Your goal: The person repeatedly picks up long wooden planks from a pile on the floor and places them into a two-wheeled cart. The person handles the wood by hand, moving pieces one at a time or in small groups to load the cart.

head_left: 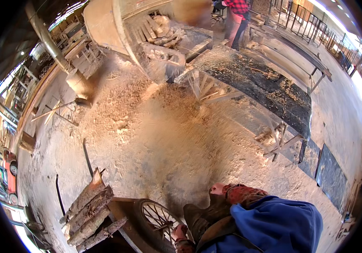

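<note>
My left hand (180,232) is low beside the spoked wheel (159,217) of a cart, its fingers curled. What they close on, if anything, is hidden. My right hand (218,188) is held out in front of my body, loosely closed, with nothing showing in it. Its sleeve is red and patterned, under a blue jacket (273,225). Several rough bark-covered wood slabs (90,217) lie stacked on the cart (124,208), left of the wheel. Two thin, dark, curved bars stand up past the slabs.
Sawdust and chips (117,105) cover the floor ahead. A long dark conveyor belt (269,88) on metal legs runs across the right. Behind it, a person (236,19) in a red checked shirt stands near a large machine housing (105,29). A red vehicle (11,173) is far left.
</note>
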`<state>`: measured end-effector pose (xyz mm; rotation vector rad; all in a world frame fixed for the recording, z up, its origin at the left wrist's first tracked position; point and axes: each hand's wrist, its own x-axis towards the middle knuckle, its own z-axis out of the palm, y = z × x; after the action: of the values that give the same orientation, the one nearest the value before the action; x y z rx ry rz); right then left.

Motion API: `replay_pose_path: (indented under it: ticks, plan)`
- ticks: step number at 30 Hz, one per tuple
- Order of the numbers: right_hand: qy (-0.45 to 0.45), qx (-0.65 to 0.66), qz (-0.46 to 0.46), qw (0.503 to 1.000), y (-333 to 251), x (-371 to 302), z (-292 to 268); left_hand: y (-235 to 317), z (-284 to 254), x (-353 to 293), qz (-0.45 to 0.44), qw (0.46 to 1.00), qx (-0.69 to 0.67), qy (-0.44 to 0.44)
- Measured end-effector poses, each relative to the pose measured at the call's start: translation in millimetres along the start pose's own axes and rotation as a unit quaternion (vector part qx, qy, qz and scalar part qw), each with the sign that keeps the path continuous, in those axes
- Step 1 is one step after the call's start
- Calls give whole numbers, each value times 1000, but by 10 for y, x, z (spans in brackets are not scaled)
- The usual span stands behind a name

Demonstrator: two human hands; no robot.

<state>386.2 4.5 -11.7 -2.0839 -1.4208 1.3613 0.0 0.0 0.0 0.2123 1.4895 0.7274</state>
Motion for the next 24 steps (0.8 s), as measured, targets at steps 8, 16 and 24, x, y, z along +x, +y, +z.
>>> replay_pose_path:
  ticks: [8,16,24]
  plan:
    - [49,-43,97,993,679,-168,-860,162,1001,-25,20,998,55,-15]
    - [59,-20,164,984,618,-280,-767,231,878,80,-25,999,37,-27]
    - [73,-13,178,981,381,-10,-318,579,685,371,-51,994,72,-58]
